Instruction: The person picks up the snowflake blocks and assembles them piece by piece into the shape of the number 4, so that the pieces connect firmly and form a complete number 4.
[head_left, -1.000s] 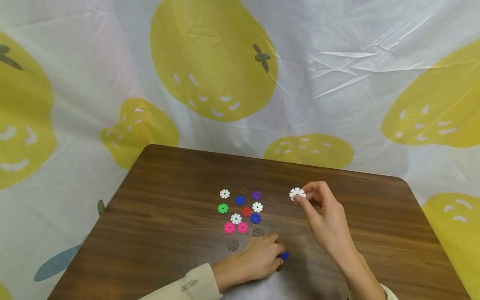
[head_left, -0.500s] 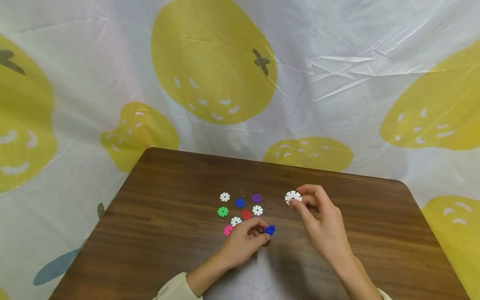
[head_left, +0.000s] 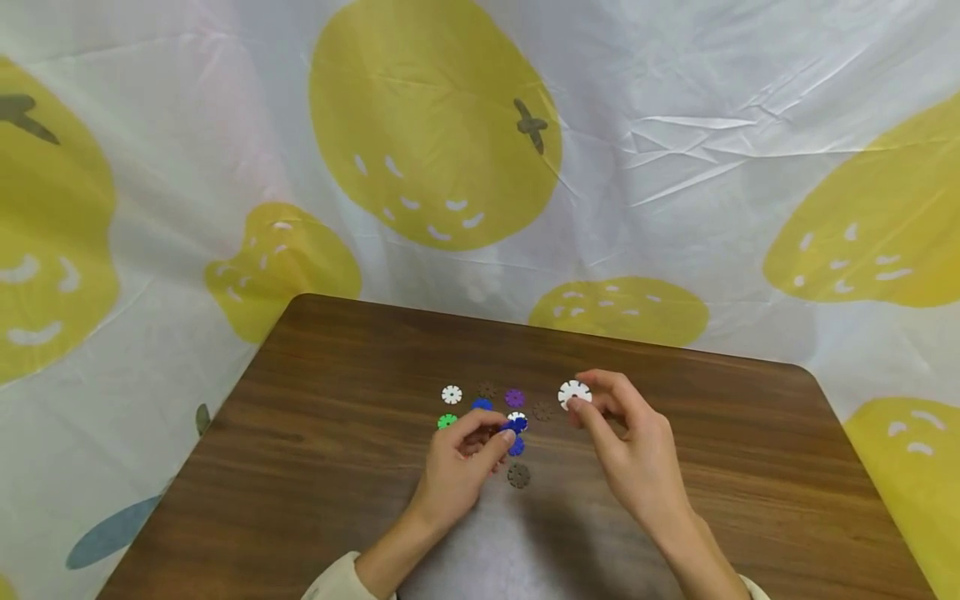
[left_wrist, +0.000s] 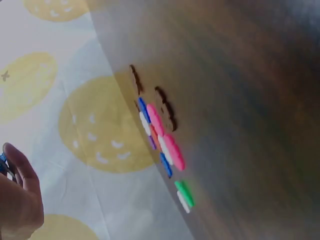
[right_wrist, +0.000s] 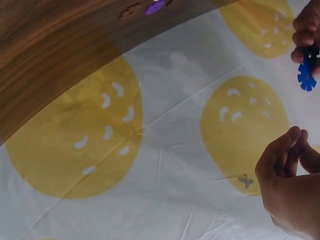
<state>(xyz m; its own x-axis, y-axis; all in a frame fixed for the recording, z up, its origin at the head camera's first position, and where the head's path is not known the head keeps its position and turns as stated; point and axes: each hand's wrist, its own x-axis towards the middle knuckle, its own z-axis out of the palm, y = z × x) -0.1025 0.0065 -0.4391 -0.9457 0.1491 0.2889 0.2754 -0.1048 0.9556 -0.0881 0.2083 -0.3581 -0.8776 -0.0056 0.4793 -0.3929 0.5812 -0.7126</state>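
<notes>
Between thumb and fingertips, my left hand pinches a small blue notched disc, raised above the table. My right hand pinches a white notched disc by its edge, held upright to the right of the blue one with a gap between them. In the right wrist view the held blue disc stands out clearly, while the white disc cannot be made out. Beneath the left hand, several loose discs lie flat, including a lower blue disc and a brown disc; the hand partly hides the group.
A dark wooden table with rounded corners carries the discs. Beyond the hands lie a purple disc, a white disc and a green disc. Pink discs show in the left wrist view. A fruit-patterned cloth hangs behind.
My left hand has lifted the blue disc from the near part of the table and brought it up and leftward over the group. The right hand has shifted slightly left with the white disc.
</notes>
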